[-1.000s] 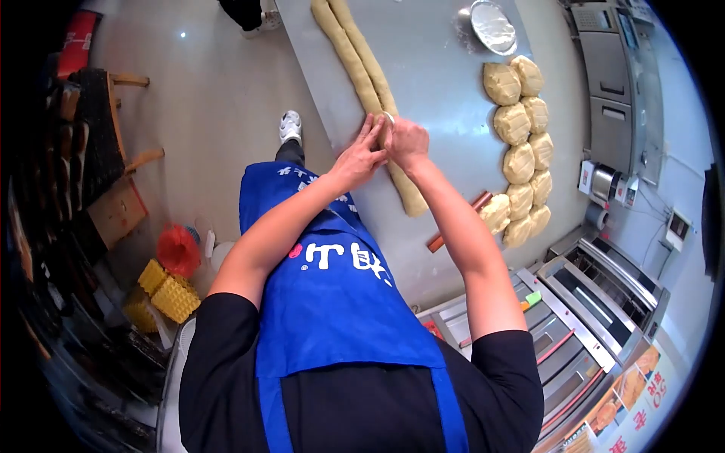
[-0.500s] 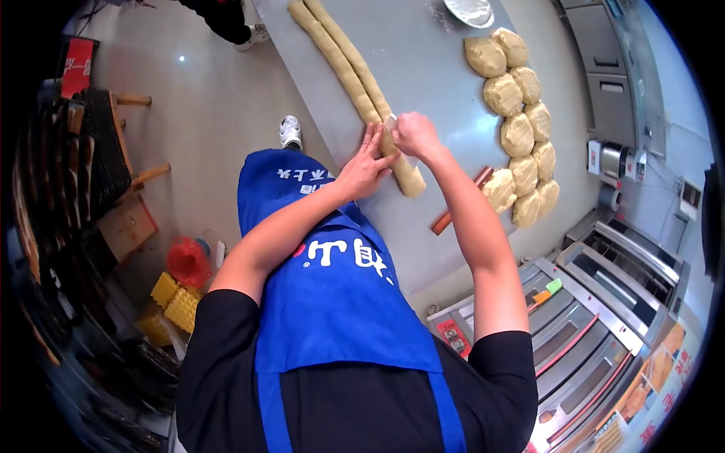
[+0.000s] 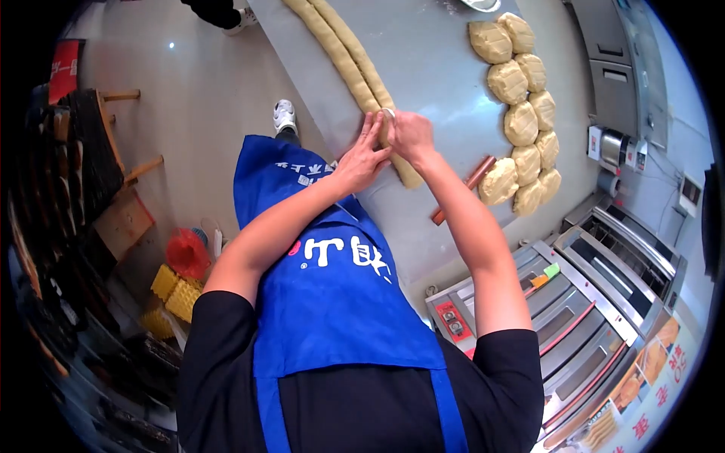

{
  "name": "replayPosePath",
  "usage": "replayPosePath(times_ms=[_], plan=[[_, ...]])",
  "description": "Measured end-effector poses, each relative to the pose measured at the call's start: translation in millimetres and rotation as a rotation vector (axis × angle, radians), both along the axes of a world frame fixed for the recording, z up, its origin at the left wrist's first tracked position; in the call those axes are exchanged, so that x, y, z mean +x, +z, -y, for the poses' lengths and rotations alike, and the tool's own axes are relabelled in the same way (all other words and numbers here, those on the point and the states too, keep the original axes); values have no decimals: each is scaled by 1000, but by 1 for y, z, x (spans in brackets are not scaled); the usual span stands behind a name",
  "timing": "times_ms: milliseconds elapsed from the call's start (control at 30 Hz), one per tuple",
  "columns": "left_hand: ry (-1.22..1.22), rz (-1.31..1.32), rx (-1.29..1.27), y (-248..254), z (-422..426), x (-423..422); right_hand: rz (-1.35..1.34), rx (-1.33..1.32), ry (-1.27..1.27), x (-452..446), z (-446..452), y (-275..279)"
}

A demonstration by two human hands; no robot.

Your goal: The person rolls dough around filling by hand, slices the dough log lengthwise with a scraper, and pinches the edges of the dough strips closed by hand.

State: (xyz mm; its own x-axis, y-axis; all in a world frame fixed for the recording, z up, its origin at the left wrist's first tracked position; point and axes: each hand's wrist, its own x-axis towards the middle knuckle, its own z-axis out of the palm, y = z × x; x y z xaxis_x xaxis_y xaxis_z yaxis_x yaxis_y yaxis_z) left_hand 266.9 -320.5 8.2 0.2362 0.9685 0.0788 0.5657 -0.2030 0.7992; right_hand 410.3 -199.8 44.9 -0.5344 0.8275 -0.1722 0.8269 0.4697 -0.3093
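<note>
A long dough roll point(image 3: 341, 59) lies along the steel table, with a lengthwise line parting it into two strips over its far part. Its near end point(image 3: 410, 176) shows below my hands. My left hand point(image 3: 364, 162) rests on the roll with its fingers stretched out and a little apart. Pressed close beside it, my right hand point(image 3: 411, 137) is closed on what looks like a dough scraper point(image 3: 389, 113); only a pale, shiny edge of it shows, at the dough.
Several flattened dough pieces point(image 3: 521, 123) sit in two rows on the table's right. Near them lies a brown rolling pin point(image 3: 464, 190). A metal bowl point(image 3: 483, 4) is at the far edge. Another person's shoe point(image 3: 242, 23) shows upper left; ovens point(image 3: 559, 325) stand lower right.
Both hands stay at the roll; my right hand has moved slightly nearer the left one and hides more of the scraper. The view has shifted slightly.
</note>
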Motion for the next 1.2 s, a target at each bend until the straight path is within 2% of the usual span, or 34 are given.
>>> replayPosePath(times_ms=[167,267,367,500,633,700,800,1067,1200], plan=[[-22,-13,33,-2,2,-1,-87,118,-84,-2,20,-6],[-59,-16,25,2,0,-2,-82,55,-120,-3,-2,-3],[26,32,17,8,13,15,154,-130,36,-6,-26,25],[3,2,1,9,46,46,260,-171,111,11,-8,59],[14,-38,-10,12,52,62,301,-171,191,39,8,45],[19,-34,-12,12,55,64,199,-191,38,44,13,37],[11,-41,-11,12,52,62,122,-123,57,50,16,32],[13,-44,-57,10,54,66,119,-77,96,61,27,23],[15,-90,6,4,53,65,133,-40,75,63,39,22]])
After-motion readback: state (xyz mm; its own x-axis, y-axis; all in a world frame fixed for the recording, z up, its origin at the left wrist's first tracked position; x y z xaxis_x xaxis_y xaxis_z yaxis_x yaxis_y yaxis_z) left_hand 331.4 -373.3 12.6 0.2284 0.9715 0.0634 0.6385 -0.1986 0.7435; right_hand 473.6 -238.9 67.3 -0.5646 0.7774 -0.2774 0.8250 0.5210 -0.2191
